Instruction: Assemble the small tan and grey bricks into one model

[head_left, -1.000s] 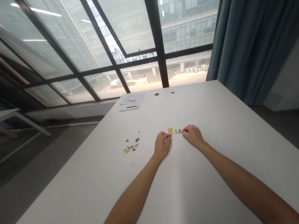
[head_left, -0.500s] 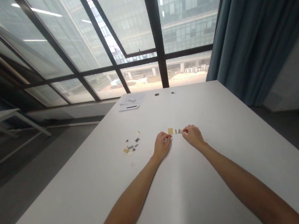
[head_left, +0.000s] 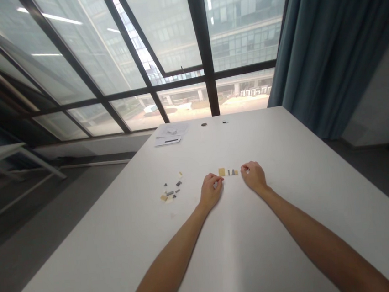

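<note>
A short row of small flat pieces lies on the white table (head_left: pixel 230 234) between my hands. At its left end is a tan square (head_left: pixel 222 172); grey slips (head_left: pixel 233 172) and a small tan piece (head_left: pixel 236 172) sit to the right. My left hand (head_left: pixel 212 188) rests just below the tan square, fingertips drawn together; whether a piece is in them I cannot make out. Just right of the small tan piece, apart from it, my right hand (head_left: pixel 254 175) is curled with thumb and forefinger close, and nothing shows in it.
Left of my hands lies a loose scatter of small grey, tan and pale pieces (head_left: pixel 170 193). Papers (head_left: pixel 168 140) are at the far left corner. Two small round dark spots, one a disc (head_left: pixel 204 124), sit near the far edge, before windows and a blue curtain (head_left: pixel 296 62).
My right hand has let go of the small tan piece at the row's right end and drawn slightly right. My left hand has stayed nearly still.
</note>
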Tool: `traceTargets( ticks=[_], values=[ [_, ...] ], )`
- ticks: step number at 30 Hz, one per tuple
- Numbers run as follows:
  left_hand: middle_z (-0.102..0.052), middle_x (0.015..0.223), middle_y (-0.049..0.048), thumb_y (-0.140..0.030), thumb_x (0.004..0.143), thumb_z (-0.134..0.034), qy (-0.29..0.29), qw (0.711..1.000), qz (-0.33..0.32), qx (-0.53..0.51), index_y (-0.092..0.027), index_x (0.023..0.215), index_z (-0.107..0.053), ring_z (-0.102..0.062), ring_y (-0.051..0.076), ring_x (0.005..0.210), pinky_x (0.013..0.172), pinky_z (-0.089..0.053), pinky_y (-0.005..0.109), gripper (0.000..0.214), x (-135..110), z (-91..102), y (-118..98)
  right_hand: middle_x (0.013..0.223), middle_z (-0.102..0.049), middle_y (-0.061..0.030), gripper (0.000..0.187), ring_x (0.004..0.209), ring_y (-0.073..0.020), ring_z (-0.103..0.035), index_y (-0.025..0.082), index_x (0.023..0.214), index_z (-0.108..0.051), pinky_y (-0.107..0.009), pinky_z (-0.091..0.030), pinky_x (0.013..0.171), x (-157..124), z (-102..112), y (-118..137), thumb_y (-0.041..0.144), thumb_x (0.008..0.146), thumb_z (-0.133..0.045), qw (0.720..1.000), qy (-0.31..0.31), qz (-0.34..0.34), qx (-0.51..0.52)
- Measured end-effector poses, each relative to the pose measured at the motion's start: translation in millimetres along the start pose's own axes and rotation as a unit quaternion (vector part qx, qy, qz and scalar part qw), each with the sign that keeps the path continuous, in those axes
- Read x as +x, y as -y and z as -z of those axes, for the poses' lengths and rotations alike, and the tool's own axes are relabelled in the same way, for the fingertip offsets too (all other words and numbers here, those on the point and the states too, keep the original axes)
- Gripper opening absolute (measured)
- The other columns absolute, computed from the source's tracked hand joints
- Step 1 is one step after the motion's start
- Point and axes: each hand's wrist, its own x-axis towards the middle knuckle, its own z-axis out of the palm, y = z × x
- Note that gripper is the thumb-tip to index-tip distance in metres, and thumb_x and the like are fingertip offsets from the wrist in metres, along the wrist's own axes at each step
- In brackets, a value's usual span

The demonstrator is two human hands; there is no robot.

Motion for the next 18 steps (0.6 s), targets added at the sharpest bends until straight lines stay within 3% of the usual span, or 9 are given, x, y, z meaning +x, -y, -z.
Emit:
traceTargets(
  ticks=[10, 14, 18],
  values=[
    [-0.064, 0.088, 0.0036, -0.014, 0.091, -0.057, 0.005, 1.0, -0.006, 0.004, -0.021, 0.091, -0.074, -0.058, 0.018, 0.089, 0.084, -0.047, 0.032, 0.018, -1.5, -0.9, 3.4, 0.104, -0.067, -0.0106, 0.031, 0.099, -0.0238, -0.054, 0.016, 0.112, -0.069, -0.034, -0.037, 0.088, 2.0, 6.5, -10.8, 0.026, 0.094, -0.045, 0.997, -0.064, -0.031, -0.004],
    [-0.063, 0.088, 0.0035, -0.014, 0.091, -0.058, 0.007, 1.0, -0.001, -0.001, -0.02, 0.091, -0.074, -0.057, 0.018, 0.088, 0.084, -0.047, 0.032, 0.018, -1.6, 0.0, 2.6, 0.109, -0.066, -0.0106, 0.032, 0.101, -0.0241, -0.053, 0.017, 0.115, -0.069, -0.034, -0.036, 0.087, -0.5, 7.2, -10.1, 0.027, 0.095, -0.046, 0.997, -0.043, -0.054, -0.037],
    [-0.063, 0.087, 0.0034, -0.015, 0.091, -0.058, 0.005, 1.0, -0.001, -0.001, -0.02, 0.09, -0.074, -0.057, 0.018, 0.088, 0.083, -0.047, 0.032, 0.017, -1.5, 0.4, 1.9, 0.11, -0.066, -0.0111, 0.028, 0.102, -0.0241, -0.053, 0.017, 0.109, -0.072, -0.033, -0.036, 0.085, -1.5, 6.9, -9.1, 0.025, 0.094, -0.05, 0.993, 0.016, -0.095, -0.069]
  ],
)
